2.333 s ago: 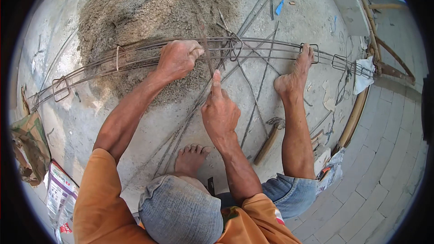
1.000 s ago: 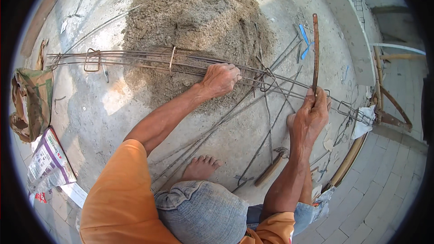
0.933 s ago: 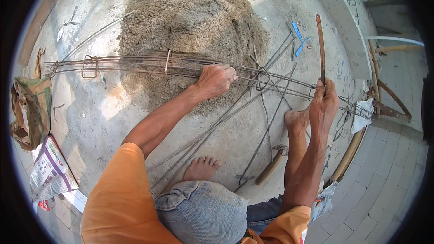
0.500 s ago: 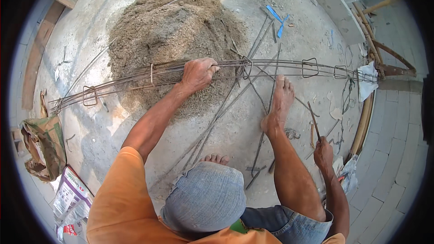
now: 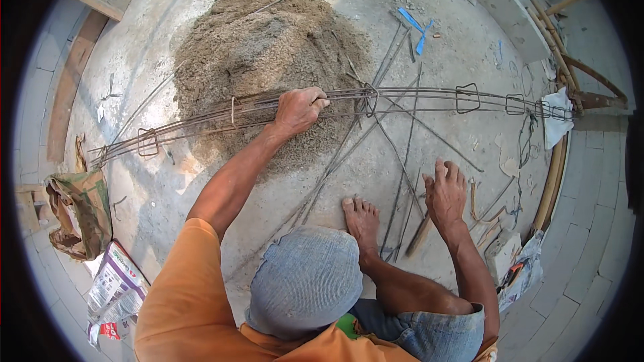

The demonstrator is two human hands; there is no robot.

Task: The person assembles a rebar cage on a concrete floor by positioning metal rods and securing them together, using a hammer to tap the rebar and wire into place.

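Standing here watching, and the left hand (image 5: 300, 111) looks like the key bit: its grip is wrapped tight round the bars of a long rod cage (image 5: 349, 94), over the near part of the sand pile (image 5: 261, 47). The right hand (image 5: 445, 194) has fingers loosely spread, nothing in them that I can see, hanging near a wooden handle (image 5: 420, 234) on the floor. Can't tell if it's touching it.

The cage runs crosswise in front, far end by a white sheet (image 5: 556, 118). I'd say keep that left grip firm so the bars don't roll, because something that long and thin probably twists easily. Watch the loose rods (image 5: 436, 135) crossing near it, they could snag a hoop (image 5: 467, 98). And mind that bare foot (image 5: 362, 224), imo.
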